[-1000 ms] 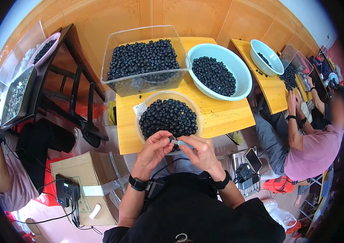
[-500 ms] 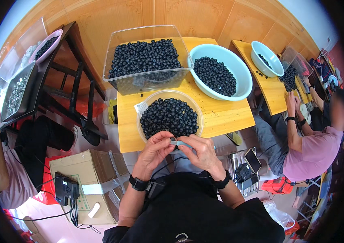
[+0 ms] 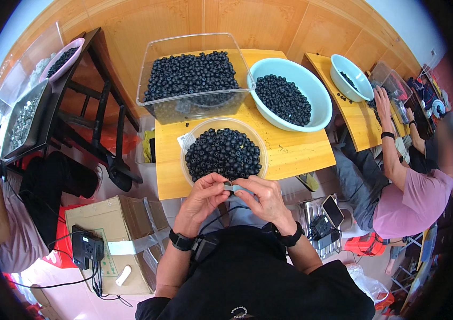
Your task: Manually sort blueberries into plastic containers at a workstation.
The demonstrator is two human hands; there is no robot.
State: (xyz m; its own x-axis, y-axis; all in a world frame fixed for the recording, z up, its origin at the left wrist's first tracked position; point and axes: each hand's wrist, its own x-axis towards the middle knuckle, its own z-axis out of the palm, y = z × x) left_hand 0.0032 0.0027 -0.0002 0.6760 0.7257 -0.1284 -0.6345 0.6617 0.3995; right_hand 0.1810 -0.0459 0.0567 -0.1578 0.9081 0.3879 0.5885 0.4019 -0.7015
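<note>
Just past the front edge of the yellow table, my two hands meet at the near rim of a round clear tub (image 3: 265, 154) heaped with black ring-like parts (image 3: 221, 152). My left hand (image 3: 203, 196) pinches a small black part (image 3: 230, 192) between thumb and fingers, mostly hidden by the fingertips. In the fingers of my right hand (image 3: 267, 198) is a small tool with a light blue handle (image 3: 244, 189) and a grey metal end, which touches the part or lies right against it. The tool's exact kind is too small to make out.
Behind the tub stand a clear rectangular bin (image 3: 194, 111) and a light blue basin (image 3: 319, 104), both holding black parts. A cardboard box (image 3: 135, 224) is on the floor at left. Co-workers sit at left and right, the right one in a pink shirt (image 3: 413, 205).
My hands stay nearly in place, still holding the small part and the tool. At right, the co-worker's hand has reached farther out toward the black parts on the other table.
</note>
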